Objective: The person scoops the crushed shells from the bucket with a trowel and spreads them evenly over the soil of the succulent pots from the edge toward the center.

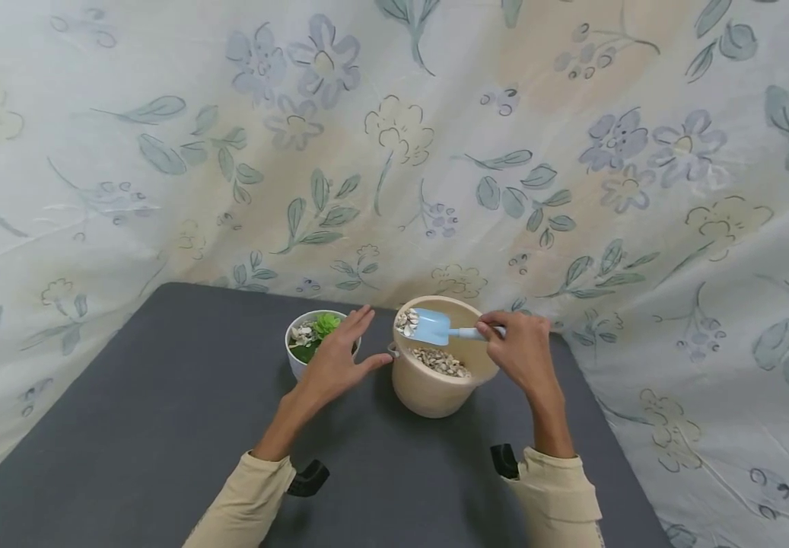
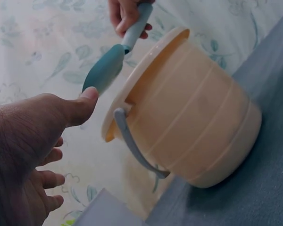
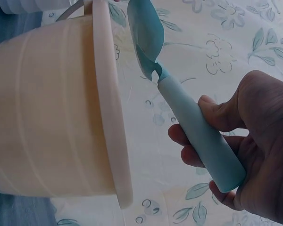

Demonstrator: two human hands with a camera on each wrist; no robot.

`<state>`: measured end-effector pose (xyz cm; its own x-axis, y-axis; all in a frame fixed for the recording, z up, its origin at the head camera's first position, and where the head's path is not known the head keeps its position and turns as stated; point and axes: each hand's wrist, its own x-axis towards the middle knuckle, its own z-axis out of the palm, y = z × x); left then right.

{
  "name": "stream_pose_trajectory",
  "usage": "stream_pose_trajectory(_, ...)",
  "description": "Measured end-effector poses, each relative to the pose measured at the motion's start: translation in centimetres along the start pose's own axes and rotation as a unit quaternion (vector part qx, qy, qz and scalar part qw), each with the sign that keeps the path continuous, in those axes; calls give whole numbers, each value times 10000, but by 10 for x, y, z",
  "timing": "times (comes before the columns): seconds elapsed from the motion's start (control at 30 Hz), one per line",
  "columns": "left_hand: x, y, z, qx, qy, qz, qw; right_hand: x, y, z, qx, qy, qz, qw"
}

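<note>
A beige bucket (image 1: 435,388) with pebbles in it stands on the dark grey table (image 1: 161,426). My right hand (image 1: 513,350) grips the handle of a light blue scoop (image 1: 431,327), which carries pebbles over the bucket's left rim. The scoop (image 3: 179,94) and bucket (image 3: 52,113) fill the right wrist view. My left hand (image 1: 339,358) lies with fingers spread over a small white pot (image 1: 298,358) holding a green plant (image 1: 326,326) and pebbles, thumb pointing toward the bucket (image 2: 193,117). The left hand (image 2: 28,150) holds nothing.
A floral cloth (image 1: 394,152) hangs behind and drapes past the table's right edge. The bucket's grey handle (image 2: 132,146) hangs down its side. Black wrist mounts (image 1: 308,478) sit at both sleeves.
</note>
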<state>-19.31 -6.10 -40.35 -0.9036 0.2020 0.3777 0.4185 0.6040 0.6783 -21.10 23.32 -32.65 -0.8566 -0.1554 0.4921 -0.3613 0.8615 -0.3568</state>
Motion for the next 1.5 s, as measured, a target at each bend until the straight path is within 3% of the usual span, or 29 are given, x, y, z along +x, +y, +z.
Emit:
stream_pose_trajectory(1.03, -18, -23, -30, 462, 363, -230, 9980, 14, -31, 30, 435, -215, -507, 9975)
stream_pose_trajectory(1.5, -20, -44, -44, 463, 219, -610, 9968, 26, -53, 54, 456, -477, -595, 9960)
